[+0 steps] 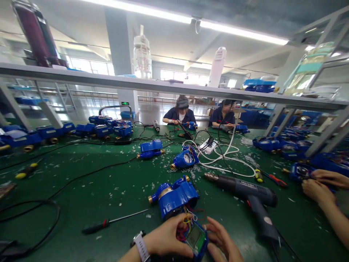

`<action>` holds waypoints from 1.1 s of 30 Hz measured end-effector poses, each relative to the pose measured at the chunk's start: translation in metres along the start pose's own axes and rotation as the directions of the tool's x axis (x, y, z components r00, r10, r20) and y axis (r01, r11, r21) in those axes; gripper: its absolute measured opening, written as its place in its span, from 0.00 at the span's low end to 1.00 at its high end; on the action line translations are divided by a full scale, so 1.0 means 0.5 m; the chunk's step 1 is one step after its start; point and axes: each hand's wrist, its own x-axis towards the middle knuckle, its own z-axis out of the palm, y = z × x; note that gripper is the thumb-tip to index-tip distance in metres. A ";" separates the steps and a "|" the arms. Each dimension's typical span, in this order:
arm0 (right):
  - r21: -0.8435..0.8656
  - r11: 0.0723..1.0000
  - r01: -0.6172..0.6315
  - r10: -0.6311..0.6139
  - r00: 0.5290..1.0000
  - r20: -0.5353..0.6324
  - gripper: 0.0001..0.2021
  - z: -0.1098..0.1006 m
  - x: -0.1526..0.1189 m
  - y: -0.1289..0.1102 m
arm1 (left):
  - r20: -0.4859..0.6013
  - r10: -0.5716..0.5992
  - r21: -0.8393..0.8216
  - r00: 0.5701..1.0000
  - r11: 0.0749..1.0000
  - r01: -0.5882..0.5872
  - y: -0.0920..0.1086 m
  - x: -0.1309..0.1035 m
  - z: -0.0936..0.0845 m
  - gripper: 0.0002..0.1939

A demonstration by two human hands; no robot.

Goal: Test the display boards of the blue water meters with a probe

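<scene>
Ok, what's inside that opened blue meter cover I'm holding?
A green circuit board sits inside the blue cover, with yellow and red wires running to the blue water meter. The left hand and right hand hide the rest.

Bright ceiling tubes (191,18), strong edge distortion

Both hands (166,238) (222,242) close together, fingers curled.

Wide factory hall under long ceiling strip lights (240,33), with a grey pillar (121,54) and bright windows (89,67) behind. Green-topped workbench (81,182) spanned by a grey overhead shelf (163,86) on slanted supports.
</scene>
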 end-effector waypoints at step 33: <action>-0.459 0.838 0.294 -0.334 0.943 -0.005 0.30 0.040 -0.038 -0.043 | -0.116 -0.003 0.292 0.993 0.956 0.037 0.007 -0.029 0.009 0.10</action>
